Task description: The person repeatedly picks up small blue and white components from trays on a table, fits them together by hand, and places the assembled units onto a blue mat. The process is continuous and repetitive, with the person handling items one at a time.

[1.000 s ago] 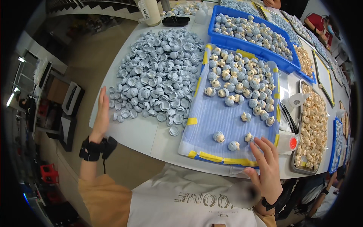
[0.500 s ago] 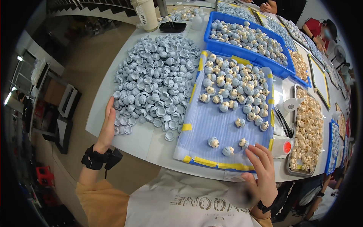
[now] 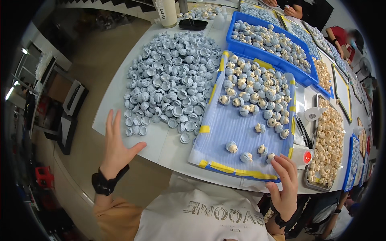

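My left hand (image 3: 118, 146) is open with thumb and fingers spread, at the table's left front edge beside a large heap of pale blue cup-shaped shells (image 3: 169, 80). Nothing is in it. My right hand (image 3: 284, 178) is over the front right corner of a film-lined blue tray (image 3: 225, 124) with yellow tape on its rim. Its fingers are extended and the thumb stands apart. The fingertips are at a small blue-and-cream doll head (image 3: 270, 158), partly hidden by them. Three similar heads lie just left of it, and many fill the tray's far part.
Behind the tray stands a blue bin (image 3: 273, 48) full of similar heads. To the right are a metal tray of cream pieces (image 3: 325, 148), a white bottle (image 3: 313, 114), black tools (image 3: 304, 130) and a red-topped container (image 3: 306, 157). Co-workers sit at the far table.
My left hand has drawn back from the heap and spread its fingers. The right hand has shifted slightly right, and a doll head now shows at its fingertips. The view has shifted a little.
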Action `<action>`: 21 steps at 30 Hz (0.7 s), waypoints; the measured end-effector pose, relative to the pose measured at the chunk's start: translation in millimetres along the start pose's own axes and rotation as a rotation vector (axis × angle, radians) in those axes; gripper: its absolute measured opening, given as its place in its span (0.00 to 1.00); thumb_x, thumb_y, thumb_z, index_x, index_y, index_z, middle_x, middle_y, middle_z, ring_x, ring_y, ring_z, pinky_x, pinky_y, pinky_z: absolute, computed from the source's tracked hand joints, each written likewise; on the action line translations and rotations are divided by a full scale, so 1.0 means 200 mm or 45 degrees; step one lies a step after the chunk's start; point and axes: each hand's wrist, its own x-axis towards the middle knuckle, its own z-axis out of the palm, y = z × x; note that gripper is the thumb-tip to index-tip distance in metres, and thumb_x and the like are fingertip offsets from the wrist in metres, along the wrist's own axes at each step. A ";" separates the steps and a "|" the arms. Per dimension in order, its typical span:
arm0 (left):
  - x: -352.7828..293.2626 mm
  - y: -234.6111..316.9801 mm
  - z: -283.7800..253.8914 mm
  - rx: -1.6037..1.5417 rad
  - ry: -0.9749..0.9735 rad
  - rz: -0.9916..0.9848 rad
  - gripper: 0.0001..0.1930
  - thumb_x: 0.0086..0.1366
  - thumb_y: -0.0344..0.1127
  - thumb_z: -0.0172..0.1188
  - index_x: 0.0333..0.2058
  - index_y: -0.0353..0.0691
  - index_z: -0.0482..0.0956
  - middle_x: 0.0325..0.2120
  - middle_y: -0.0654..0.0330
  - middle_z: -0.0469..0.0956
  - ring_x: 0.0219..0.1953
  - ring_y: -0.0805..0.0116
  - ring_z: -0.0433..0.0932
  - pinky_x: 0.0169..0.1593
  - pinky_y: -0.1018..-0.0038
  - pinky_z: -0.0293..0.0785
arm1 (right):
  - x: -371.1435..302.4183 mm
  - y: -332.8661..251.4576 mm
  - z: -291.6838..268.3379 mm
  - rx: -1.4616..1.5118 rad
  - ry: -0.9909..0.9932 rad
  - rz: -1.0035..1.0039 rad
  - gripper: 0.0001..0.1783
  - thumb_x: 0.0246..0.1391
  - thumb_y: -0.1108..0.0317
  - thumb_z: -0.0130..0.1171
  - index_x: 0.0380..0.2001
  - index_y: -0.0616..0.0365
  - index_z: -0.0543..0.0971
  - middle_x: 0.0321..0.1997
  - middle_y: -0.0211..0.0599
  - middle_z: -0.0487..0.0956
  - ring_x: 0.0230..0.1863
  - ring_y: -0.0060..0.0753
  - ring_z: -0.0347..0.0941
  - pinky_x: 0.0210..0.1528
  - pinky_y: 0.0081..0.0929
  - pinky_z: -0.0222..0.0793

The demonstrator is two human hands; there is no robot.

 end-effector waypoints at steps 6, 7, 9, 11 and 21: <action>0.01 -0.02 0.20 -0.097 0.134 0.056 0.36 0.48 0.41 0.67 0.52 0.33 0.59 0.52 0.44 0.57 0.54 0.46 0.58 0.57 0.59 0.55 | -0.03 -0.02 0.00 0.085 0.158 -0.031 0.22 0.53 0.58 0.52 0.42 0.66 0.75 0.46 0.50 0.72 0.50 0.51 0.68 0.52 0.40 0.62; 0.01 -0.01 0.22 -0.086 0.184 0.062 0.33 0.49 0.40 0.66 0.50 0.33 0.60 0.50 0.46 0.59 0.53 0.47 0.60 0.56 0.59 0.55 | -0.03 -0.02 0.01 0.085 0.158 -0.052 0.21 0.52 0.59 0.54 0.42 0.65 0.75 0.46 0.49 0.73 0.49 0.51 0.68 0.51 0.41 0.63; 0.02 -0.01 0.28 -0.046 0.244 0.055 0.29 0.50 0.39 0.64 0.47 0.34 0.62 0.47 0.48 0.61 0.50 0.49 0.60 0.54 0.60 0.56 | -0.03 0.00 0.02 0.070 0.165 -0.073 0.20 0.50 0.61 0.57 0.42 0.64 0.75 0.45 0.48 0.73 0.48 0.52 0.68 0.49 0.42 0.64; 0.02 0.00 0.30 -0.019 0.313 0.052 0.25 0.51 0.36 0.63 0.45 0.34 0.64 0.44 0.50 0.64 0.47 0.51 0.62 0.52 0.61 0.58 | -0.02 0.00 0.03 0.076 0.171 -0.058 0.20 0.50 0.61 0.57 0.42 0.64 0.75 0.45 0.47 0.73 0.47 0.52 0.68 0.49 0.42 0.64; -0.01 0.01 0.28 -0.107 0.455 -0.045 0.09 0.47 0.28 0.64 0.27 0.38 0.72 0.22 0.59 0.71 0.24 0.61 0.70 0.30 0.70 0.68 | -0.02 -0.05 0.04 0.092 0.181 0.010 0.19 0.52 0.59 0.54 0.39 0.67 0.75 0.44 0.49 0.73 0.47 0.50 0.69 0.52 0.39 0.61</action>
